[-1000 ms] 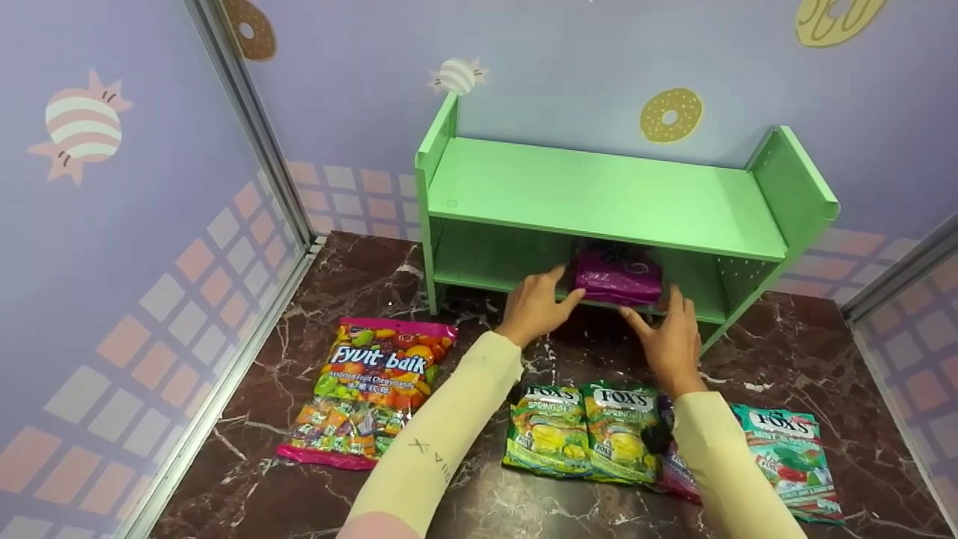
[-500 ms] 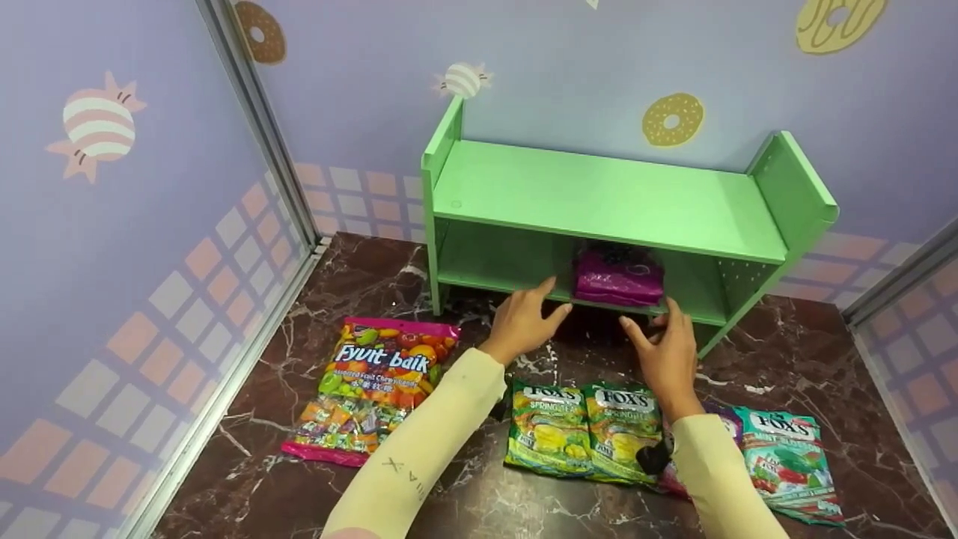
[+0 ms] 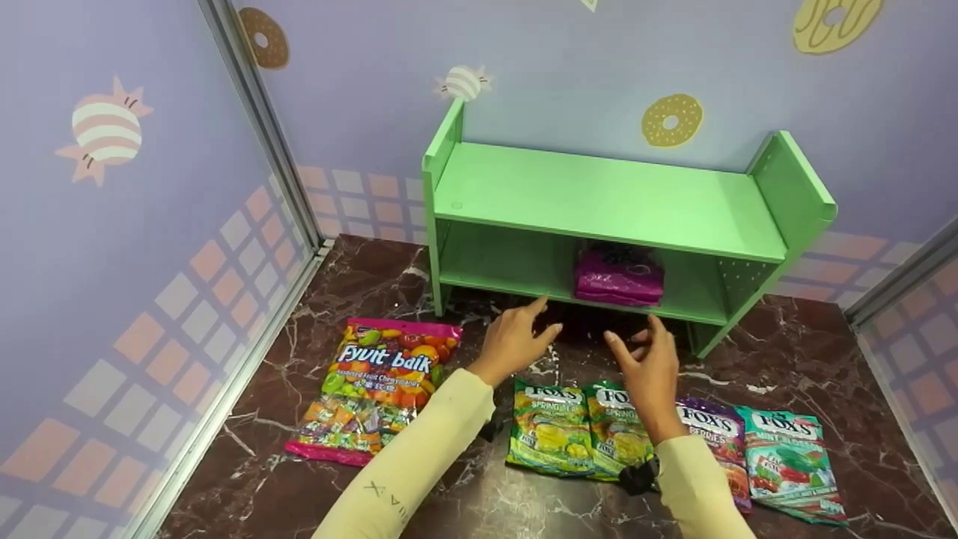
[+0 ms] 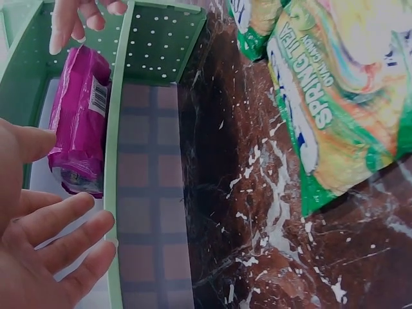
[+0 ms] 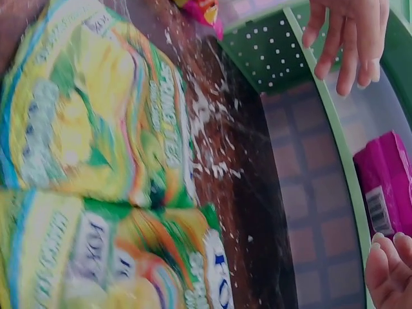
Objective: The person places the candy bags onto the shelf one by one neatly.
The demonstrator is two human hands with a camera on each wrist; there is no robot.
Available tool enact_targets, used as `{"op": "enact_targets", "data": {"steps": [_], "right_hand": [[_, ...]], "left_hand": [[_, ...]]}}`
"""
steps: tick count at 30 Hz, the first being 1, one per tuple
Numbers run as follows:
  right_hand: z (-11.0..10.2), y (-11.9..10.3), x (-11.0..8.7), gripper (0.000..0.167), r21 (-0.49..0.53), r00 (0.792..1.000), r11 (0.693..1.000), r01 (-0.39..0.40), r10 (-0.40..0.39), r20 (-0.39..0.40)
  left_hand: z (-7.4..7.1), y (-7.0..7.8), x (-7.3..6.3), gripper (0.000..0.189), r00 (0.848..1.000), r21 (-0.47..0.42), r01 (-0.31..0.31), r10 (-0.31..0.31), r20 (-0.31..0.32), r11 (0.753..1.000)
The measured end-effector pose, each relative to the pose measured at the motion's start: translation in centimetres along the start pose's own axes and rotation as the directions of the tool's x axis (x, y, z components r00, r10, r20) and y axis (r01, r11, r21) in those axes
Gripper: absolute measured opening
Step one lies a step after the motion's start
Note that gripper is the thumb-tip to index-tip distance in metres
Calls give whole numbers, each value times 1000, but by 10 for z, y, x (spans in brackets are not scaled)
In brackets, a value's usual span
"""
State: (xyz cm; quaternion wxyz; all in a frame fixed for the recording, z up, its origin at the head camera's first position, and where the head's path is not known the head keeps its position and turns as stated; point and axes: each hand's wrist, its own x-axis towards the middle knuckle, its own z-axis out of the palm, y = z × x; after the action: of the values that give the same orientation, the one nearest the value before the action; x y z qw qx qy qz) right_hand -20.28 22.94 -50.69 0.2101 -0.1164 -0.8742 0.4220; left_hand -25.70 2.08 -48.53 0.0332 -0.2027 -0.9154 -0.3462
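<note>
Nearest you, on the right, the teal Mint bag (image 3: 793, 464) and the Berries bag (image 3: 724, 442) are lying on the dark marbled surface, with two green Spring Tea bags (image 3: 552, 430) just left of them. Over on the left there's the big Fyvit baik bag (image 3: 378, 382). So that's five bags off the shelf, which I'd count as the part left to do.

A bit farther out, your left hand (image 3: 520, 340) and right hand (image 3: 647, 367) sit just short of the shelf edge, fingers fairly wide, thumbs apart, holding nothing.

Past them, the purple pack (image 3: 620, 277) lies on the lower shelf (image 3: 501, 262) of the green rack (image 3: 599, 187), right of middle, near the front edge. Looks settled to me, so call it one done, early days.
</note>
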Motion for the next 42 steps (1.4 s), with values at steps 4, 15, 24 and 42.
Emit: {"op": "enact_targets", "data": {"steps": [4,15,24,42], "right_hand": [[7,-2,-8,81,30,1000,999,-18,17,10],[27,-8,-31,84,89,994,994,-61,53,92],[44,-11,-48,81,87,982,994,-67,50,183],[82,-33,-69,71,103,950,993,-49,14,313]], "left_hand": [[1,-1,-9,59,1000,-6,21,-21,6,1000],[-1,-10,-30,55,998,-23,64,-64,5,998],[-10,-19,-43,54,998,22,68,-69,13,997],[-38,-46,-61,51,993,37,111,-110,-39,993]]}}
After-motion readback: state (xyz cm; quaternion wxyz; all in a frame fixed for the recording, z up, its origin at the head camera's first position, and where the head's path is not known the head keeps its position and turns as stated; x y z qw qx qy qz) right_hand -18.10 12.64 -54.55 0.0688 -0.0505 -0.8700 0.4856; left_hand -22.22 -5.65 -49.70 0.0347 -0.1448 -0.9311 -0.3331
